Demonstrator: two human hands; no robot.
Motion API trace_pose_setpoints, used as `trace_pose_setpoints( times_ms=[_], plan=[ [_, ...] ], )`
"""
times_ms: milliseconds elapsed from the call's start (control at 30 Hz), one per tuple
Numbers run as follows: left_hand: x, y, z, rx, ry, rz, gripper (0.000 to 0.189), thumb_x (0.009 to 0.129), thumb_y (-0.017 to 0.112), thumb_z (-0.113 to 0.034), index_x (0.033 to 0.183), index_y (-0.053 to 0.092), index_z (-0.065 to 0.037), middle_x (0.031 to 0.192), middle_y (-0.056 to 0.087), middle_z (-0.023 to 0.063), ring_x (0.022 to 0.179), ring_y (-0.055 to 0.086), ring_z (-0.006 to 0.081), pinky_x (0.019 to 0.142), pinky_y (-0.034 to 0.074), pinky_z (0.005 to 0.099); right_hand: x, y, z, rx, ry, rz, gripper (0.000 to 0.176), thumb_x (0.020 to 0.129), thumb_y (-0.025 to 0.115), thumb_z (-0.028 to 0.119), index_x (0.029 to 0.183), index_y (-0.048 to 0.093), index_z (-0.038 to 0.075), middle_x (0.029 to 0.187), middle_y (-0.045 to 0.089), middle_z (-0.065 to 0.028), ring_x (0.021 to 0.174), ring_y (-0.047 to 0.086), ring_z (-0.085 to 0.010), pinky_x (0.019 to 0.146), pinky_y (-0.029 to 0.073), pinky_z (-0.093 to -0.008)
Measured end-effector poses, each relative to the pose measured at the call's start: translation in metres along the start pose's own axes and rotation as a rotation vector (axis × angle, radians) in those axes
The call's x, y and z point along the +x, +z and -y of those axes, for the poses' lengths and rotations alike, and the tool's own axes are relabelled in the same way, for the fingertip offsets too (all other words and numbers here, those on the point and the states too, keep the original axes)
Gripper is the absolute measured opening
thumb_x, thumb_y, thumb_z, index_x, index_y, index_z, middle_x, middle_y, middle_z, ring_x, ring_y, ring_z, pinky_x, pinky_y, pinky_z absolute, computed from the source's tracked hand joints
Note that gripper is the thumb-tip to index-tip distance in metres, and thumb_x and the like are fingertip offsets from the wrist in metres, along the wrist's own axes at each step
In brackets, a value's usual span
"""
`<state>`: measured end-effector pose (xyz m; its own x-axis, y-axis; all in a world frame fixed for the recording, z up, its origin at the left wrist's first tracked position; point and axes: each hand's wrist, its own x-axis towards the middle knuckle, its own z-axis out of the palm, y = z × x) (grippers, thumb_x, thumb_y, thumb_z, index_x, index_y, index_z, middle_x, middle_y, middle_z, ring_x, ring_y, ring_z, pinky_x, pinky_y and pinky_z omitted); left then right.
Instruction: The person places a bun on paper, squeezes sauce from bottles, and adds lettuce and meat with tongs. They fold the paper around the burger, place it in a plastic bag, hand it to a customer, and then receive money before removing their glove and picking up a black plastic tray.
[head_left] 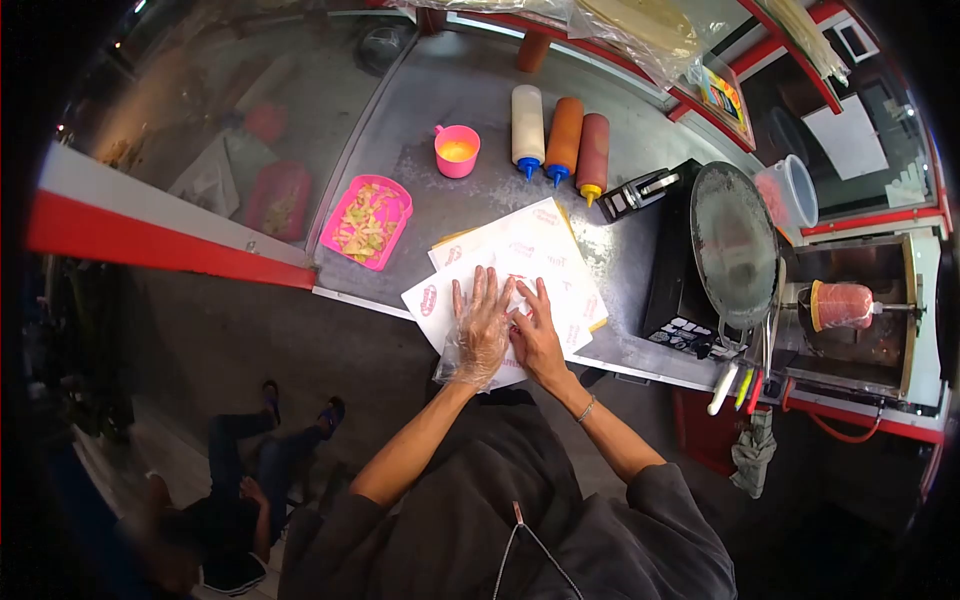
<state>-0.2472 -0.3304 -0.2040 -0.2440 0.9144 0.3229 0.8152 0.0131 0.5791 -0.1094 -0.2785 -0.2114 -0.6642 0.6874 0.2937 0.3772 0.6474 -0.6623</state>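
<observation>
Presently gloved left hand (478,335) and bare right hand (538,338) press flat, open-fingered, gripping nothing, on stack of white logo-printed paper sheets (545,245) at 6 o'clock edge of grey steel counter (450,215); slick glove could likely slide sheets overboard.

White paper sheets (545,250) with red logos lie flat, fanned in a stack, at the near edge of the counter (470,215).

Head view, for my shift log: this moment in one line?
left hand: gloved, flat on paper sheets | right hand: bare, flat beside it
</observation>
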Motion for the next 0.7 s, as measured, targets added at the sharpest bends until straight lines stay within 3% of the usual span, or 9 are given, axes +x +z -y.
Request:
trace_pose_setpoints(
  times_ms=[133, 200, 233, 367, 400, 433, 500, 533, 700],
  plan=[
    [0.001, -0.003, 0.007, 0.091, 0.093, 0.075, 0.065, 0.092, 0.064, -0.024, 0.151, 0.043, -0.006, 0.157, 0.039, 0.0221, 0.15, 0.029, 0.0394, 0.119, 0.015, 0.065, 0.001, 0.0, 0.008, 0.042, 0.052, -0.101, 0.026, 0.076, 0.073, -0.004, 0.1, 0.065, 0.005, 0.154, 0.037, -0.0215, 0.147, 0.026, -0.051, 0.116, 0.032, -0.0596],
    [0.0, -0.007, 0.009, -0.079, 0.12, 0.14, 0.089, 0.088, 0.066, -0.049, 0.153, 0.035, 0.002, 0.159, 0.033, 0.0247, 0.151, 0.026, 0.0405, 0.119, 0.013, 0.0652, -0.005, 0.004, 0.012, 0.052, 0.066, -0.198, 0.021, 0.076, 0.072, -0.005, 0.094, 0.066, 0.003, 0.154, 0.037, -0.0221, 0.147, 0.026, -0.0511, 0.116, 0.032, -0.0589],
    [0.001, -0.007, 0.013, -0.078, 0.126, 0.145, 0.089, 0.088, 0.066, -0.049, 0.153, 0.035, 0.002, 0.159, 0.033, 0.0247, 0.151, 0.026, 0.0405, 0.119, 0.013, 0.0652, -0.01, 0.01, 0.011, 0.071, 0.119, -0.234, 0.018, 0.076, 0.072, -0.005, 0.09, 0.065, 0.003, 0.154, 0.038, -0.0225, 0.146, 0.029, -0.0502, 0.116, 0.034, -0.057],
    [0.004, -0.016, 0.031, -0.052, 0.32, 0.274, 0.117, 0.083, 0.047, -0.08, 0.155, 0.022, 0.009, 0.163, 0.022, 0.028, 0.152, 0.019, 0.0432, 0.119, 0.009, 0.066, -0.013, 0.016, 0.017, 0.159, 0.237, -0.26, 0.013, 0.076, 0.072, -0.007, 0.085, 0.065, 0.001, 0.152, 0.042, -0.0225, 0.142, 0.038, -0.0468, 0.114, 0.04, -0.05],
    [0.005, -0.018, 0.032, -0.096, 0.331, 0.267, 0.117, 0.082, 0.048, -0.08, 0.154, 0.025, 0.01, 0.162, 0.025, 0.0278, 0.152, 0.021, 0.0421, 0.119, 0.009, 0.0654, -0.011, 0.015, 0.02, 0.113, 0.171, -0.282, 0.034, 0.077, 0.071, -0.009, 0.108, 0.067, 0.004, 0.153, 0.041, -0.0226, 0.142, 0.041, -0.0429, 0.113, 0.043, -0.0456],
    [0.007, -0.019, 0.032, -0.142, 0.342, 0.259, 0.117, 0.082, 0.05, -0.08, 0.152, 0.027, 0.011, 0.161, 0.027, 0.0276, 0.152, 0.022, 0.0411, 0.12, 0.008, 0.0649, -0.01, 0.015, 0.024, 0.105, 0.172, -0.298, 0.034, 0.077, 0.071, -0.009, 0.108, 0.067, 0.004, 0.153, 0.041, -0.0226, 0.142, 0.041, -0.0429, 0.113, 0.043, -0.0456],
    [0.01, -0.023, 0.033, -0.142, 0.395, 0.274, 0.116, 0.082, 0.049, -0.08, 0.152, 0.028, 0.011, 0.16, 0.028, 0.0274, 0.152, 0.021, 0.0402, 0.12, 0.008, 0.0647, -0.007, 0.012, 0.033, 0.185, 0.299, -0.308, 0.068, 0.076, 0.071, -0.012, 0.139, 0.051, 0.005, 0.157, 0.038, -0.0225, 0.145, 0.038, -0.0408, 0.113, 0.043, -0.0442],
    [0.011, -0.024, 0.035, -0.137, 0.428, 0.291, 0.116, 0.082, 0.049, -0.08, 0.152, 0.029, 0.01, 0.16, 0.029, 0.0273, 0.153, 0.021, 0.0393, 0.12, 0.007, 0.0645, -0.01, 0.013, 0.028, 0.108, 0.247, -0.248, 0.092, 0.076, 0.071, -0.012, 0.156, 0.027, 0.005, 0.159, 0.034, -0.023, 0.145, 0.038, -0.0392, 0.113, 0.043, -0.0418],
    [0.023, -0.033, 0.045, -0.037, 0.614, 0.438, 0.11, 0.079, 0.059, -0.073, 0.152, 0.034, 0.005, 0.162, 0.028, 0.0233, 0.154, 0.02, 0.0348, 0.121, 0.011, 0.0615, -0.005, 0.003, 0.035, 0.172, 0.255, -0.298, 0.099, 0.074, 0.077, -0.007, 0.156, 0.024, 0.005, 0.162, 0.025, -0.0236, 0.147, 0.033, -0.0389, 0.112, 0.044, -0.0423]
  ],
)
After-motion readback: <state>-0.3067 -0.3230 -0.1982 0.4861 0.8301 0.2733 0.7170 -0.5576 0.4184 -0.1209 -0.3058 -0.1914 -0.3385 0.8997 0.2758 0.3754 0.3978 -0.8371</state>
